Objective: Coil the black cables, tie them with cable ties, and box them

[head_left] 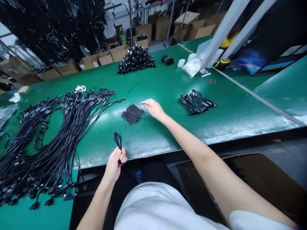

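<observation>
My left hand (115, 163) is closed around a folded black cable (117, 139) near the table's front edge, the cable's loops sticking up above the fist. At the right edge of a small pile of thin black ties (132, 114), my right hand (153, 108) has its fingertips pressed together; whether a tie is between them is too small to tell. A large spread of long black cables (72, 127) lies on the left. Several folded cables (196, 102) form a bunch to the right of my right hand.
On the green table (158, 134), a heap of black connectors (136, 60) and a black bundle (167, 60) lie at the back. White bags (192, 66), a metal post (222, 32) and a yellow tape measure (222, 64) are at back right. Cardboard boxes (88, 62) stand beyond.
</observation>
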{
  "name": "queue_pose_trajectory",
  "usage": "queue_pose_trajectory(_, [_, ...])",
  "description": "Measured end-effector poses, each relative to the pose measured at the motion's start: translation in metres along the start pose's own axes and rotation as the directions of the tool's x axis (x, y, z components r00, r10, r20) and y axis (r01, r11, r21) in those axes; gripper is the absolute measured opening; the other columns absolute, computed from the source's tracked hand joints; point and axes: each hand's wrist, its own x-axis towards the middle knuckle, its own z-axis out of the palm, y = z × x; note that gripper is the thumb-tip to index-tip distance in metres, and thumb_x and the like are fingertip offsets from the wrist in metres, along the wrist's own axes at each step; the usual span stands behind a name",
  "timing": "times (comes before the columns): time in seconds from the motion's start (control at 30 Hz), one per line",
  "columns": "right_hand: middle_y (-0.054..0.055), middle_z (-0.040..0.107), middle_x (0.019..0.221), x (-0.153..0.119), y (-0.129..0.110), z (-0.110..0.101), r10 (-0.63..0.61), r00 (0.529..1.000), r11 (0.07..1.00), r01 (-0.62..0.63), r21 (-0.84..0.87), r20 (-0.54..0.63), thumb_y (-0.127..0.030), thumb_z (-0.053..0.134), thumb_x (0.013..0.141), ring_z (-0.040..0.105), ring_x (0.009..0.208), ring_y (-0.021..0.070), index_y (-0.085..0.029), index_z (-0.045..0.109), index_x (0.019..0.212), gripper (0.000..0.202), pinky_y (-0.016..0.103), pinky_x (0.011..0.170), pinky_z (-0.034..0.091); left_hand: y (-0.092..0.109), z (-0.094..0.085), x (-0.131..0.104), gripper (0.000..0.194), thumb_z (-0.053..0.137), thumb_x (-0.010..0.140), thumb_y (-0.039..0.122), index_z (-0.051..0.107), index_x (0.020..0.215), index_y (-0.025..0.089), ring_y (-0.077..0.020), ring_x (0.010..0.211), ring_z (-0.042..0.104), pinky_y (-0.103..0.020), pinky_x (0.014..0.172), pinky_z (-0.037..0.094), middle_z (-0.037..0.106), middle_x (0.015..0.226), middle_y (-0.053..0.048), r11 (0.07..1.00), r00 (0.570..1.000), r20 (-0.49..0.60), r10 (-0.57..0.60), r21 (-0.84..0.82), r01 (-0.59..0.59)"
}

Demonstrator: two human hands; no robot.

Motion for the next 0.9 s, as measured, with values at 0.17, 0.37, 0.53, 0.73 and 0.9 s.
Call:
queue_pose_trajectory(0.17, [0.017, 0.057, 0.122, 0.061, 0.06, -0.027, 0.038, 0.997, 0.968, -0.019, -0.249, 0.071, -0.011, 0.057, 0.084, 0.049, 0.113, 0.0234, -0.009, 0.067, 0.106, 0.024, 0.033, 0.099, 0.034, 0.002, 0.0, -0.004, 0.036, 0.067, 0.083, 0.048, 0.054, 0.082, 0.014, -0.0065, 0.052, 0.033, -0.021, 0.051, 0.031, 0.031, 0.062, 0.006, 0.995, 0.998, 0.016, -0.059, -0.077, 0.06])
queue_pose_trajectory(0.37, [0.009, 0.062, 0.082, 0.067, 0.066, -0.027, 0.146, 0.965, 0.908, -0.044, -0.417, 0.216, -0.015, 0.067, 0.078, 0.055, 0.078, 0.0186, -0.012, 0.067, 0.074, 0.005, 0.027, 0.074, 0.039, 0.0, -0.001, -0.005, 0.039, 0.07, 0.081, 0.047, 0.053, 0.094, 0.015, -0.0053, 0.049, 0.031, -0.019, 0.047, 0.029, 0.032, 0.061, 0.007, 0.994, 0.997, -0.024, -0.068, -0.088, 0.066])
queue_pose_trajectory(0.53, [0.013, 0.059, 0.11, 0.063, 0.063, -0.028, 0.129, 0.987, 0.887, -0.074, -0.456, 0.092, -0.025, 0.052, 0.092, 0.053, 0.098, 0.0205, -0.013, 0.063, 0.105, 0.021, 0.028, 0.083, 0.038, 0.005, 0.009, -0.005, 0.036, 0.069, 0.082, 0.046, 0.049, 0.089, 0.017, -0.0048, 0.048, 0.03, -0.018, 0.047, 0.029, 0.034, 0.06, 0.008, 0.995, 0.998, 0.021, -0.058, -0.079, 0.06])
queue_pose_trajectory(0.73, [0.006, 0.063, 0.089, 0.075, 0.048, -0.029, 0.221, 0.964, 0.886, -0.135, -0.444, 0.148, -0.037, 0.059, 0.091, 0.058, 0.079, 0.0164, -0.013, 0.062, 0.091, 0.024, 0.032, 0.078, 0.045, 0.012, 0.012, -0.015, 0.034, 0.065, 0.085, 0.046, 0.047, 0.087, 0.017, -0.0047, 0.048, 0.032, -0.018, 0.047, 0.028, 0.034, 0.061, 0.007, 0.997, 0.999, 0.04, -0.006, -0.07, 0.009])
queue_pose_trajectory(0.9, [0.007, 0.064, 0.078, 0.035, 0.018, -0.027, 0.18, 0.971, 0.931, -0.116, -0.346, 0.158, -0.02, 0.055, 0.089, 0.059, 0.074, 0.0167, -0.011, 0.061, 0.084, 0.012, 0.029, 0.073, 0.044, 0.014, 0.008, -0.019, 0.036, 0.066, 0.085, 0.043, 0.051, 0.103, 0.017, -0.0054, 0.048, 0.032, -0.019, 0.048, 0.028, 0.034, 0.06, 0.008, 0.992, 0.999, 0.029, 0.023, -0.121, -0.02])
